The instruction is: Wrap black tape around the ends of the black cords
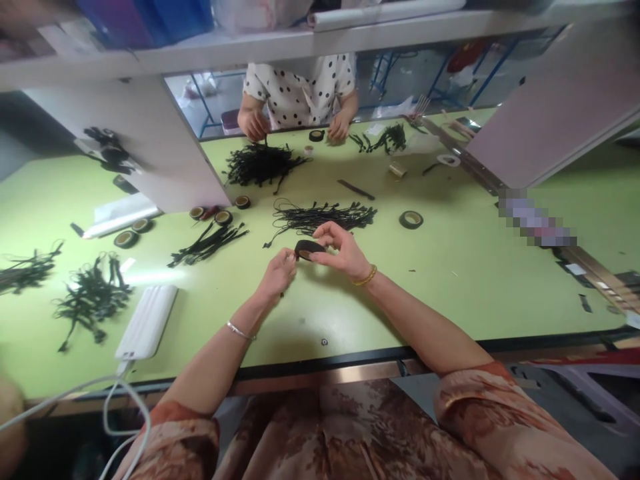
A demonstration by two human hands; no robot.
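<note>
In front of me, above the green table, my right hand (347,252) grips a roll of black tape (309,249) between thumb and fingers. Touching or nearly touching the roll's left side is my left hand (281,270), its fingertips pinched together. What the pinch holds is too small to make out; a tiny dark bit shows by the fingertips. Just beyond both hands lies a bundle of thin black cables (325,217) with small connectors. Another black tape roll (411,219) lies flat to the right of it.
A white power bank (147,321) with a white cable is at left, near more cable bundles (95,293) and tape rolls (223,217). Across the table, a person in a dotted shirt (305,93) handles a black cable pile (263,164). A shelf (280,47) crosses above.
</note>
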